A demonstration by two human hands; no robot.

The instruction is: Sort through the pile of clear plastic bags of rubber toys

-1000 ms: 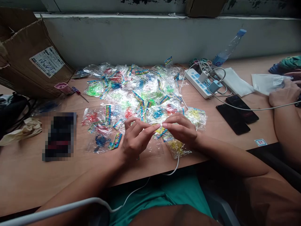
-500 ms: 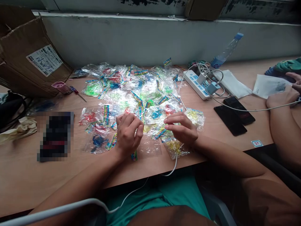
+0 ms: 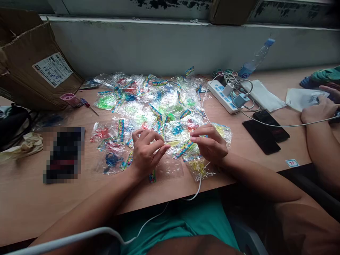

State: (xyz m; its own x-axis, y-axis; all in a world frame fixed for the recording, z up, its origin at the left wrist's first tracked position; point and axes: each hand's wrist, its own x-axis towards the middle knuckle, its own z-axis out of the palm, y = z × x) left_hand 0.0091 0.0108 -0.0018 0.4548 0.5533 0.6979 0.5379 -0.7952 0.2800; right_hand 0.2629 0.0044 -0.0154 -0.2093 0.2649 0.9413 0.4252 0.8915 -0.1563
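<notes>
Pinching my right hand narrowly just above the heap of clear plastic bags, I had its thumb and fingertips close together, but I could not tell whether anything thin lay between them. My left hand was looser, its fingers half curled and its index fingertip pointing toward the right hand, with nothing visible in its grip. The heap spread across the wooden table beneath and around both hands, and the crumpled plastic and glare made most of the small coloured pieces inside hard to make out. A flat clear bag and a bag of yellow pieces lay just below my hands, and a white cable ran off the table edge. To the right, a co-worker's hand rested on a white packet, cut off by the frame. A blurred dark object could not be made out.
</notes>
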